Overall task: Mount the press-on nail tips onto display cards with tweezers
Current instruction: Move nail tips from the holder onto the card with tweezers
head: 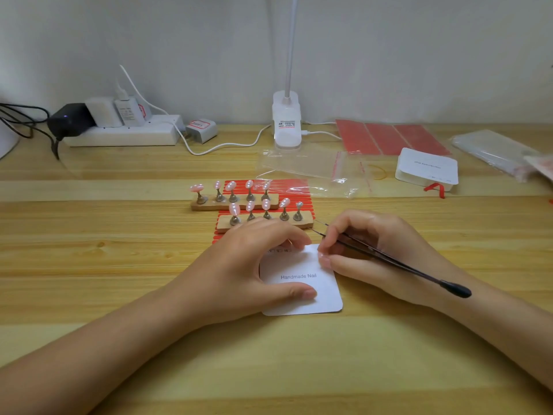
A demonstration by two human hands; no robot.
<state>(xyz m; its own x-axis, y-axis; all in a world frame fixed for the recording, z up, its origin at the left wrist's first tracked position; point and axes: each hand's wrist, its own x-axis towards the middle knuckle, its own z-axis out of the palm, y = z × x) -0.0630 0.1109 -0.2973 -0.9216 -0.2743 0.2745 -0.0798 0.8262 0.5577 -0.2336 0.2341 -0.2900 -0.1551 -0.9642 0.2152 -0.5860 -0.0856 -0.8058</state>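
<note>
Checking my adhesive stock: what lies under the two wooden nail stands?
A red striped adhesive sheet lies under both wooden stands. The stands and the left hand cover its middle and near edge.

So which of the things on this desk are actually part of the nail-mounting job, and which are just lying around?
In use:
- white display card, held down by the left hand
- black tweezers, gripped in the right hand
- pink nail tips on two wooden stands
- red adhesive strip sheet
- spare card stack

Lying about:
- power strip with chargers
- lamp base
- empty clear bags
</note>
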